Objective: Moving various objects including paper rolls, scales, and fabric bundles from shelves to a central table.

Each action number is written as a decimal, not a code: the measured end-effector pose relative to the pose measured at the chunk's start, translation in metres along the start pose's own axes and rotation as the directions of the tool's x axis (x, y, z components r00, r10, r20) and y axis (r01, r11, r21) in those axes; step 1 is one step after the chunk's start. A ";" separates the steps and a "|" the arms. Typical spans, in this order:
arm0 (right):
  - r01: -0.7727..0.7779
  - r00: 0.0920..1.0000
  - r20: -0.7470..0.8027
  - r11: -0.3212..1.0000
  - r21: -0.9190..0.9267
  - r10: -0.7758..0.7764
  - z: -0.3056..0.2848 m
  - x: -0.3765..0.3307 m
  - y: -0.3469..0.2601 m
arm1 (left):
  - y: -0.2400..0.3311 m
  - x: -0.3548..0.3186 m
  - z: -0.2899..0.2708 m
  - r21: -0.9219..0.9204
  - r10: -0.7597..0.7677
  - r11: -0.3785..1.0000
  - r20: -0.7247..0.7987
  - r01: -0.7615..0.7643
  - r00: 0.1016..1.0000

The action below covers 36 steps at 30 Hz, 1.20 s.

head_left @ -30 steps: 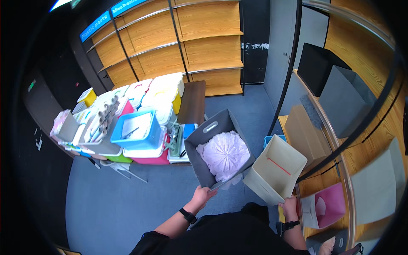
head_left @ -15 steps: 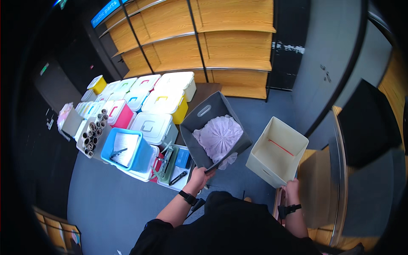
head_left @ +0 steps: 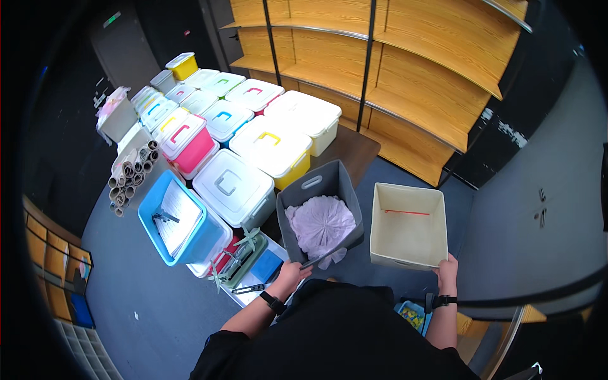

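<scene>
My left hand (head_left: 292, 277) is closed on the near rim of a dark grey storage bin (head_left: 351, 197) with an oval handle hole. Inside that bin lies a bunched, pale purple plastic bag (head_left: 321, 223), part of it hanging over the near edge. On the right, my right hand (head_left: 447, 271) grips the near right corner of a cream storage bin (head_left: 408, 237). A thin red strip (head_left: 406, 213) shows inside this second bin, which otherwise looks bare. Both bins are held up side by side, a gap between them, their open tops facing me.
Lidded plastic boxes (head_left: 234, 185) crowd a table at the left. A light-blue bin with papers (head_left: 171, 218), rolled tubes (head_left: 130, 174) and a green tool-like item (head_left: 244, 259) stand at its near end. Wooden shelves (head_left: 418, 82) are beyond, grey cabinet doors (head_left: 538, 190) to the right.
My view has swung to the right, with the table shifting left. Both bins are still in my hands; the cream one has turned more square to me. A light-blue container now shows by my right forearm.
</scene>
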State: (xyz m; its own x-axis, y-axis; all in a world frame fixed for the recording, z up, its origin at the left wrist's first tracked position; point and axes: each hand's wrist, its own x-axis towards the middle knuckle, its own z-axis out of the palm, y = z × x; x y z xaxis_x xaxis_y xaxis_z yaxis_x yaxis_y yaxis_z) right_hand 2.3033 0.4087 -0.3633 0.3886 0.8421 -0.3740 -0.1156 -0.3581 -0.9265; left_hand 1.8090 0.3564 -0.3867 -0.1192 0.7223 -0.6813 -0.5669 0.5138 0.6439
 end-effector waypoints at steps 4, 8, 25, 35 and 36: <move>-0.002 0.988 0.156 1.000 0.019 -0.001 0.061 0.077 -0.057 | -0.004 0.029 -0.012 -0.118 -0.116 0.986 0.042 0.120 0.992; 0.055 0.919 0.395 0.988 -0.147 0.008 0.109 0.162 -0.080 | -0.012 0.043 -0.028 0.528 0.070 0.819 0.296 -0.224 0.953; 0.072 0.466 0.822 0.912 -0.403 0.327 0.356 0.371 -0.123 | -0.045 0.034 0.108 -0.447 -0.037 0.779 -0.732 -0.439 0.680; 0.136 0.394 0.888 0.940 -0.313 0.238 0.397 0.358 -0.111 | -0.046 0.065 0.100 -0.519 0.148 0.476 -0.748 -0.710 0.647; 0.142 0.398 0.888 0.940 -0.309 0.231 0.398 0.356 -0.114 | -0.043 0.065 0.101 -0.529 0.174 0.466 -0.731 -0.710 0.659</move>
State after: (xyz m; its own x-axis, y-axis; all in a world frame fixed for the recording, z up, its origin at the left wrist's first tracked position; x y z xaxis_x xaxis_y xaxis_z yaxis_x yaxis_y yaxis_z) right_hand 2.0909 0.9096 -0.4072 -0.6834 0.6104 -0.4005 0.2289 -0.3418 -0.9115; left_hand 1.9076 0.4280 -0.4229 -0.7735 0.2271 -0.5916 -0.6105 -0.5177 0.5994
